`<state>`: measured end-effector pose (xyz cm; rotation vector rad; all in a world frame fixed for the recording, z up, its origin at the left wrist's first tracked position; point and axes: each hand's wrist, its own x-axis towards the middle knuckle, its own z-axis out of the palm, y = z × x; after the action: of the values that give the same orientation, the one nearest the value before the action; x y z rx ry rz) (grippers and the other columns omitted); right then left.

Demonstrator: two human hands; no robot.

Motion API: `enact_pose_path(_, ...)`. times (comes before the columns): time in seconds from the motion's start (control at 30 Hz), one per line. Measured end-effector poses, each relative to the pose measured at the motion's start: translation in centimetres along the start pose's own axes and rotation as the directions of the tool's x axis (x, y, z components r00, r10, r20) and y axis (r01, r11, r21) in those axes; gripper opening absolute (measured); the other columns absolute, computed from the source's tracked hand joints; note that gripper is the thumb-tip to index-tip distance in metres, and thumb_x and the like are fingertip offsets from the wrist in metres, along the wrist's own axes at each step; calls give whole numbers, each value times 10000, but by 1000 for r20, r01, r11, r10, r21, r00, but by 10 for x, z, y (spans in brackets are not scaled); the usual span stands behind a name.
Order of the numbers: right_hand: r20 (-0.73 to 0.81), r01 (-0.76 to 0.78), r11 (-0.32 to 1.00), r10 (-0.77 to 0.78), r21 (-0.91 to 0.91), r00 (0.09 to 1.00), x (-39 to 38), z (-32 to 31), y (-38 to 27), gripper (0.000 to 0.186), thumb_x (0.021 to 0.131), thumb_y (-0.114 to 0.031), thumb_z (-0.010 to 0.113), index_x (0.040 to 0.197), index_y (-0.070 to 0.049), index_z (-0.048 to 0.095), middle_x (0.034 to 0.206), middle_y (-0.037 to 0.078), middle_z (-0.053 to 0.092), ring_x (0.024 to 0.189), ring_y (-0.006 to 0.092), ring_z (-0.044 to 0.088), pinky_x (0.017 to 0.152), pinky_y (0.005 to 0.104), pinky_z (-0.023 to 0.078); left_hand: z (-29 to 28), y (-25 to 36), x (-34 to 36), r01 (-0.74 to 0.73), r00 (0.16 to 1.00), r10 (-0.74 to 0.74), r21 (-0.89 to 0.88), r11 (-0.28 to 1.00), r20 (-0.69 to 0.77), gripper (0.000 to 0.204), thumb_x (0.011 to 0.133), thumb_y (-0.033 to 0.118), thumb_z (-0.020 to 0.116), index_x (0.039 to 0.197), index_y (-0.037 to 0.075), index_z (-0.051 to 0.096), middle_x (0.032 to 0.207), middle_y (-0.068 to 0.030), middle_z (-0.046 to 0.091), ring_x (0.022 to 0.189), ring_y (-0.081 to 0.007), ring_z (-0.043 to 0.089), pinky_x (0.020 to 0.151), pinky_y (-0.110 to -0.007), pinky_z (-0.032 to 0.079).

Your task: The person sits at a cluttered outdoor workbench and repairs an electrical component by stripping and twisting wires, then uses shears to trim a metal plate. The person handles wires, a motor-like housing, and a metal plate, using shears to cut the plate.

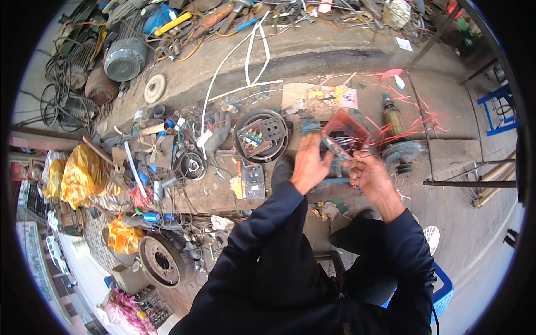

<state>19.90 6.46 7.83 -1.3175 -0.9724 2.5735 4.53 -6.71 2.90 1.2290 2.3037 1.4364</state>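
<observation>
A red open plastic box (349,120) is tilted in front of me. At its near left edge, my left hand (309,163) has its fingers and thumb closed on a thin, flat grey-green piece (335,149), which looks like a small board. The fingers of my right hand (373,177) are pinched together close to the piece's lower right end. What sits between them is too small to make out. Under the hands, partly hidden, lies a blue frame or tool.
A dark round pan (261,137) holds a grey perforated tray, left of the hands. Near it stands a clear plastic container (253,181). To the right are red wires (427,120), a copper-wound motor rotor (392,118) and a round metal part (403,153). Tools and motors crowd the far side.
</observation>
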Motion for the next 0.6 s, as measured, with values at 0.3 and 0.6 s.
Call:
enact_pose_path(0.3,52,-31,988,23,150,998,4,1,0,265,919,-343,698,1029,-102,672,909,87,732,668,155,574,637,304,471,-9,2,4,-37,987,42,-29,999,157,488,801,61,754,1257,-11,597,1196,-187,626,1090,-395,542,979,-455,458)
enact_pose_path(0.6,208,-130,977,93,172,974,2,3,-10,421,860,-462,660,986,-61,665,826,82,669,637,198,537,613,339,426,8,-1,20,-205,970,197,37,978,143,272,834,121,793,1077,31,712,1067,-114,631,1048,-352,578,915,-436,502)
